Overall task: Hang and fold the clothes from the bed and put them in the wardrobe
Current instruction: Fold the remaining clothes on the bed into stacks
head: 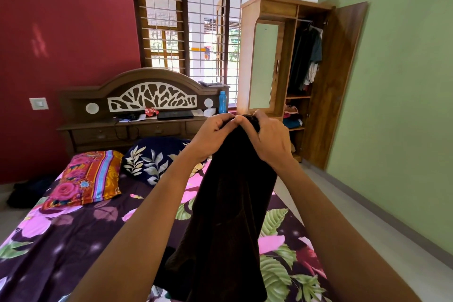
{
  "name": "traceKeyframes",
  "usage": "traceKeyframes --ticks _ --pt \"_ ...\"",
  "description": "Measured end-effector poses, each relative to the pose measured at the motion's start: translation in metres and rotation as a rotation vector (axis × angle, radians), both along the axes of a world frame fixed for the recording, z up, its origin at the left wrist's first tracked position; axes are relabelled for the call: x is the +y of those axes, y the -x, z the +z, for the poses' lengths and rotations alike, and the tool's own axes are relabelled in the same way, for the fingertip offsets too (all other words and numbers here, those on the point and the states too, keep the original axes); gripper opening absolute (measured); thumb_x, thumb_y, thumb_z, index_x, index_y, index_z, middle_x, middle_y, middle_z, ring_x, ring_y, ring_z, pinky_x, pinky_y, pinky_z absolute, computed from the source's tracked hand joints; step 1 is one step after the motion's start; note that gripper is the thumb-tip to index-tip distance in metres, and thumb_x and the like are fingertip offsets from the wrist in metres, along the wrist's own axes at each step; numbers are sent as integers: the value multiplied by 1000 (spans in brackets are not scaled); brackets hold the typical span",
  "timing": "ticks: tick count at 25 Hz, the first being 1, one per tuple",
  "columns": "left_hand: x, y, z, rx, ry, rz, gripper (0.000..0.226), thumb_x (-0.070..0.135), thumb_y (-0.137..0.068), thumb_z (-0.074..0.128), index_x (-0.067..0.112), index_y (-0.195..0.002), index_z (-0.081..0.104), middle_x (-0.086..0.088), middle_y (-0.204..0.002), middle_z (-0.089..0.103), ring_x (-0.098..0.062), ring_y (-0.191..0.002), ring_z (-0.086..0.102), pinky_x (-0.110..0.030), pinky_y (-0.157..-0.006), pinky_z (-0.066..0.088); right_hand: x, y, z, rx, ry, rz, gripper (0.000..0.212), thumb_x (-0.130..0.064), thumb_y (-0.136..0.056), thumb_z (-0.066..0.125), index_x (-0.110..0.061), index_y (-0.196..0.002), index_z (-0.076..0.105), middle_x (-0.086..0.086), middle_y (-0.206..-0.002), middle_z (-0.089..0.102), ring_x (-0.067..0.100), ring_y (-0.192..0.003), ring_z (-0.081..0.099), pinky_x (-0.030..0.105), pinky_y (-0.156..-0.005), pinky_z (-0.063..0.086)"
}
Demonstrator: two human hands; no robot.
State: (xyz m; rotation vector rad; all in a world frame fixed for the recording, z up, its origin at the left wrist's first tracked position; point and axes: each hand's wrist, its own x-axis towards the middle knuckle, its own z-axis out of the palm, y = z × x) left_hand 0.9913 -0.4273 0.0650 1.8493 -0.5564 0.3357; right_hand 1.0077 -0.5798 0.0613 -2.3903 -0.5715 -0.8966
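We hold dark brown soft-fabric garment [230, 203] raised above floral-print bed [73, 240]. Left hand [213, 137], right hand [269, 140] pinch top edge side by side; cloth hangs straight, likely for folding. Open wooden wardrobe [318, 86] well apart.

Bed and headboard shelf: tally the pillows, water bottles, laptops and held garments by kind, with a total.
Pillows: 2, striped floral pillow, navy leaf-print pillow
Bottles: 1, blue water bottle
Laptops: 1, black laptop
Held garments: 1, dark garment in left hand and right hand
Total: 5
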Motion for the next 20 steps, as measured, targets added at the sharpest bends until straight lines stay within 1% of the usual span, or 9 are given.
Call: traceKeyframes --ticks 2,4,5,6,8,10,13,16,20 --pt "0 -2 -4 -31 -23 -3 27 17 -92 56 12 -119 54 -8 -106 62 -16 -98 61 -27 -86 52 -5 -1 8 -52 67 -102 55 -57 -92 31 -10 -109 55 0 -83 59 9 -70 51 20 -66 40" --pt "-1 -3 -10 -84 -139 2 51 16 -84 67 22 -127 41 1 -106 59 -12 -97 60 -25 -85 53 -9 -2 15 -81 114 -181 57 -57 -93 29 -10 -110 55 3 -86 63 10 -69 52 21 -65 43" --pt "-2 -4 -13 -143 -224 33 63 22 -79 70 25 -130 33 2 -104 57 -13 -93 61 -25 -80 54 -9 -1 17 -90 145 -218 58 -58 -93 29 -10 -110 55 3 -84 63 11 -69 53 21 -65 44" --pt "-4 -6 -18 -212 -305 92 72 33 -74 68 26 -131 24 0 -105 56 -17 -89 62 -28 -77 55 -8 -1 19 -92 173 -248 59 -60 -92 29 -10 -110 55 2 -82 60 11 -68 53 22 -64 44" --pt "-9 -7 -27 -314 -433 238 77 53 -66 56 31 -128 16 -4 -116 52 -21 -89 59 -32 -73 52 -6 0 20 -95 212 -297 60 -61 -92 28 -11 -110 55 0 -79 55 11 -67 52 22 -64 45" --pt "-15 -8 -37 -354 -544 358 80 59 -64 53 29 -127 14 -5 -125 49 -23 -89 59 -33 -72 50 -6 0 20 -111 229 -344 60 -62 -93 27 -12 -110 54 0 -80 60 12 -67 55 23 -63 45" --pt "-21 -9 -57 -383 -637 407 79 51 -64 58 27 -127 17 -5 -123 51 -24 -87 61 -32 -68 49 -14 -3 21 -121 218 -382 59 -60 -94 27 -12 -111 55 1 -79 60 12 -65 54 23 -61 44" --pt "-14 -12 -79 -306 -715 345 65 46 -63 53 28 -121 30 -3 -113 50 -28 -87 60 -38 -68 52 -22 -5 20 -129 204 -413 60 -60 -94 28 -10 -114 56 0 -73 53 11 -62 51 24 -60 46" --pt "-14 -14 -108 -136 -553 327 46 45 -65 57 16 -101 63 -3 -103 53 -25 -90 57 -35 -73 50 -25 -7 16 -109 167 -401 60 -60 -94 31 -10 -115 56 3 -82 64 13 -68 60 22 -62 46"
